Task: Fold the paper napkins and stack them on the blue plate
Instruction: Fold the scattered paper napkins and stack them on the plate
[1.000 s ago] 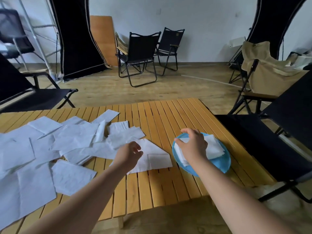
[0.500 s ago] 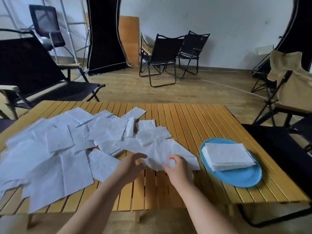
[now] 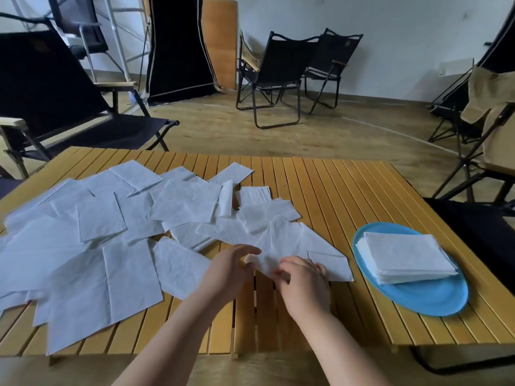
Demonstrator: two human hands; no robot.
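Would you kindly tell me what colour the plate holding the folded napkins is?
The plate is light blue, seen clearly in the head view.

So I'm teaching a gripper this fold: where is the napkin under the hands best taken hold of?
Probably at the near corner of the napkin, where it pokes toward the table's front edge. Come from the near side, low and flat. The left hand and right hand already pinch there; the far part lies among other sheets.

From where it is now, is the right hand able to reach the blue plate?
Probably yes: the right hand pinches a napkin beside the blue plate, with only bare table between.
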